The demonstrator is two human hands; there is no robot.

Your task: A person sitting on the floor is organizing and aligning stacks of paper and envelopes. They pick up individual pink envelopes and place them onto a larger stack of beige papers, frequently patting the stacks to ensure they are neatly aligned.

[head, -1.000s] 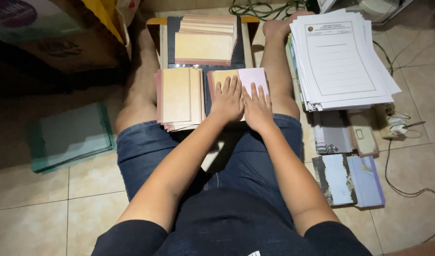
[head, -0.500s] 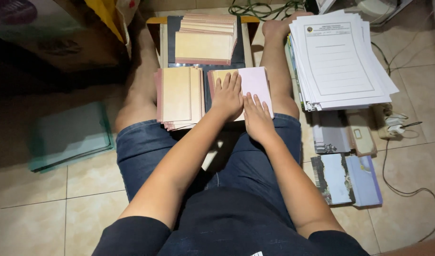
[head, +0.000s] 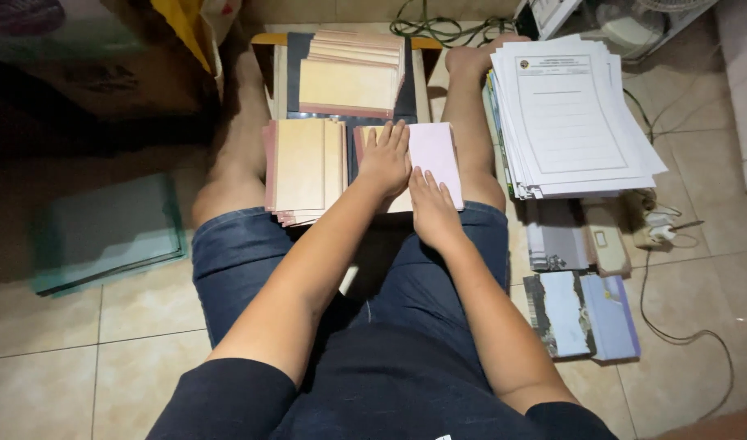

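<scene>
With the left hand (head: pixel 386 159) laid flat and open on the pink sheet (head: pixel 435 155) between the legs and the right hand (head: pixel 433 208) open at its near edge, the sheet could be creased, or the neighbouring card stack (head: pixel 303 169) nudged askew.

Card stack (head: pixel 302 167) left of hands; paper pile (head: pixel 571 122) right.
</scene>
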